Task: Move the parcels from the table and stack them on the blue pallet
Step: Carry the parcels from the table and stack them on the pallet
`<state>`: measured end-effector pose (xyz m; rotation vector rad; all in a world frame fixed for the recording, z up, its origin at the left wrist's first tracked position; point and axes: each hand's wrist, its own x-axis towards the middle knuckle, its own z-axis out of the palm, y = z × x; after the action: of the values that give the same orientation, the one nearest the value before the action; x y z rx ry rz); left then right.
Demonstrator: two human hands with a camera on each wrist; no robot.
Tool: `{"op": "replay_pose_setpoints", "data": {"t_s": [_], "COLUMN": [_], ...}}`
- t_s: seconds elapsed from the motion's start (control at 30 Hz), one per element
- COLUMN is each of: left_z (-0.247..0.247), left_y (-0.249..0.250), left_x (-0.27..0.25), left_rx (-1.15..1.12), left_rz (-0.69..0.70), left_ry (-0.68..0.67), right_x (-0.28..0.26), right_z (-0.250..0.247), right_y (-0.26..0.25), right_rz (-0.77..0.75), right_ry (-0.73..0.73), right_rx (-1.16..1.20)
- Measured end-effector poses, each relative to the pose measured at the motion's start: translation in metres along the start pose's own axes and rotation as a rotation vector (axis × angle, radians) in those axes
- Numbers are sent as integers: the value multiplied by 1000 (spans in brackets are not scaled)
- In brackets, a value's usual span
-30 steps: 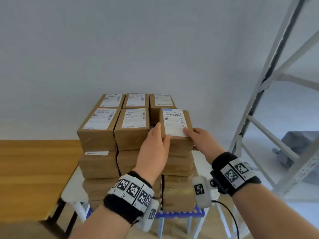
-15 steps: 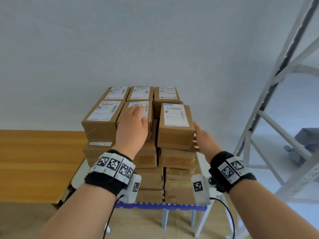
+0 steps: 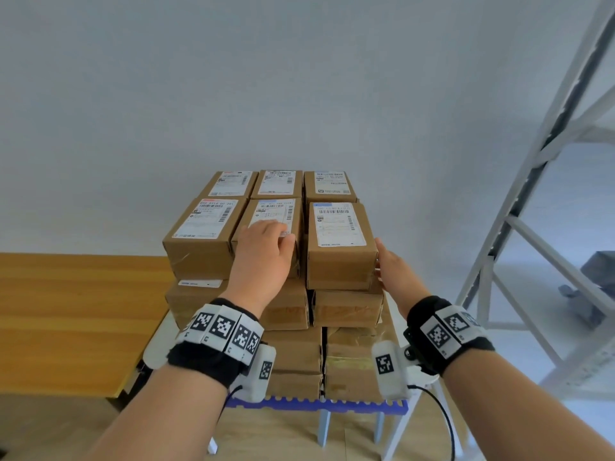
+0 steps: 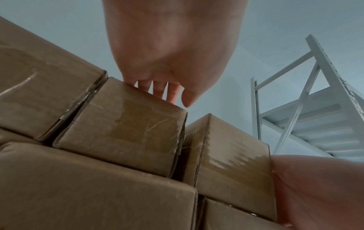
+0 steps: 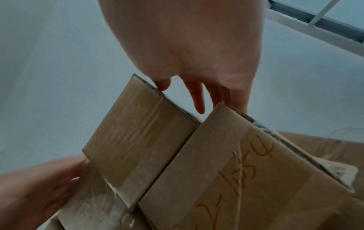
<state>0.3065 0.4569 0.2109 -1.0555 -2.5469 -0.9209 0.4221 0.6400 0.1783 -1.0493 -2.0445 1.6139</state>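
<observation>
Brown cardboard parcels with white labels are stacked several layers high on the blue pallet [image 3: 332, 403]. The front right top parcel [image 3: 339, 241] [image 5: 141, 132] stands level with its neighbours. My right hand [image 3: 396, 271] [image 5: 197, 93] lies with straight fingers against that parcel's right side, the thumb at its front edge. My left hand [image 3: 263, 247] [image 4: 167, 93] rests palm down on the front middle top parcel [image 3: 276, 211] [image 4: 128, 129], fingers on its label. Neither hand grips anything.
The pallet sits on a small white stand [image 3: 156, 344]. A wooden table [image 3: 66, 311] lies at the left and a white metal rack [image 3: 532, 194] rises at the right. A grey wall is close behind the stack. A grey object [image 3: 599, 271] lies at the far right.
Both hands let go of the front right top parcel. The left hand moved left onto the middle parcel; the right hand slid down to the parcel's right side.
</observation>
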Motion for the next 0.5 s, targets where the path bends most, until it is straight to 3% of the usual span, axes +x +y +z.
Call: {"op": "replay_pose_setpoints", "data": {"t_s": [0.2, 0.37, 0.5], "left_z": [2, -1, -11], "left_y": [-4, -9, -21], "left_x": [3, 4, 8], "left_rx": [-6, 25, 30], "left_rz": [0, 16, -16], "left_ry": [-35, -44, 54], "right_x": [-8, -3, 0], "right_z": [0, 8, 10], "right_y": [-16, -18, -22], "right_rz": [9, -43, -86], "right_ry": [-30, 35, 78], "right_rx": [42, 60, 73]}}
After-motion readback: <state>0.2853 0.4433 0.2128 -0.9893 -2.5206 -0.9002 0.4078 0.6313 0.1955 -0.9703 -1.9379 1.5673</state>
